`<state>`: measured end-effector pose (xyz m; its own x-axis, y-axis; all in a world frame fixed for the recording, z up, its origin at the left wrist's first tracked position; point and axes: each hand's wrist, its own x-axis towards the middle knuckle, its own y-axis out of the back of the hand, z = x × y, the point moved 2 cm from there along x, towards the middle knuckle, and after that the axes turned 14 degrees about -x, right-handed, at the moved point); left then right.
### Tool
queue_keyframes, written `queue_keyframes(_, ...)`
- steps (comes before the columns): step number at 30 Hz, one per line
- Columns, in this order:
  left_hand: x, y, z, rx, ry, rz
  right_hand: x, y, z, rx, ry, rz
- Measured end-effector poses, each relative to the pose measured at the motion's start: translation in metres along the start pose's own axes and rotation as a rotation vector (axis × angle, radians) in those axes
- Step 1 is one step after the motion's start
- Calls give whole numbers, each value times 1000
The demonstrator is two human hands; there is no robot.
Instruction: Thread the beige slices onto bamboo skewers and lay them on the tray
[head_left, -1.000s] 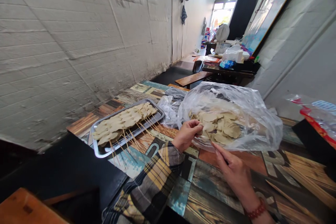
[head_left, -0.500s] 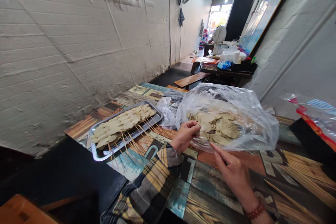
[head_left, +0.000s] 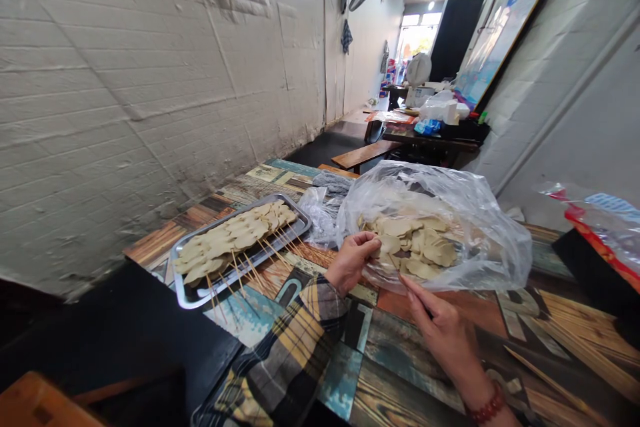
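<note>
At the mouth of a clear plastic bag (head_left: 493,227), my left hand (head_left: 354,257) pinches the edge of a thin, pale beige slice (head_left: 389,245). My right hand (head_left: 440,323), lower and to the right, has its fingers closed on a thin wooden skewer whose tip points toward that slice; whether it pierces it I cannot tell. Inside the bag lies a heap of similar slices (head_left: 433,247). To the left, a metal tray (head_left: 193,301) holds rows of skewered slices (head_left: 235,233), their bare stick ends (head_left: 255,270) sticking out over the near rim.
Loose wooden skewers (head_left: 550,377) lie at the table's right front. A crumpled small plastic bag (head_left: 316,213) and a grey cloth (head_left: 333,181) sit between tray and big bag. A red-edged plastic package (head_left: 603,233) stands at the right. Behind is a wooden bench (head_left: 367,152).
Both hands stay in nearly the same place, the left still pinching the slice and the right still holding the skewer. The view has shifted very slightly.
</note>
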<state>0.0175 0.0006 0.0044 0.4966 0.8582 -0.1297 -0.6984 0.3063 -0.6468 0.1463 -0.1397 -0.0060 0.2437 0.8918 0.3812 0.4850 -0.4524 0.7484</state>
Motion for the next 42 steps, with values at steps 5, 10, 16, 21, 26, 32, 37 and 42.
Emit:
queue_keyframes(5, 3, 3, 0, 6, -37, 10, 1, 1, 0, 16, 21, -16)
queue_keyframes(10, 6, 4, -1, 63, -66, -19, 3, 3, -2, -14, 15, -5)
queue_keyframes(16, 5, 4, -2, 92, -37, -30, 3, 4, -3, -67, 34, 26)
queue_keyframes(21, 2, 3, -2, 61, 35, -42, 2, 4, -1, -101, 72, 43)
queue_keyframes(26, -2, 0, 1, 29, 73, -29, -1, 2, 4, -107, 66, 4)
queue_keyframes(32, -3, 0, 2, 54, 121, -11, -2, 0, 12, -140, 46, -44)
queue_keyframes(37, -1, 1, 0, 128, 94, -93, 0, -1, 10, -28, 74, -29)
queue_keyframes(42, 0, -1, -1, 213, -32, -126, 1, -3, 11, -34, 6, -42)
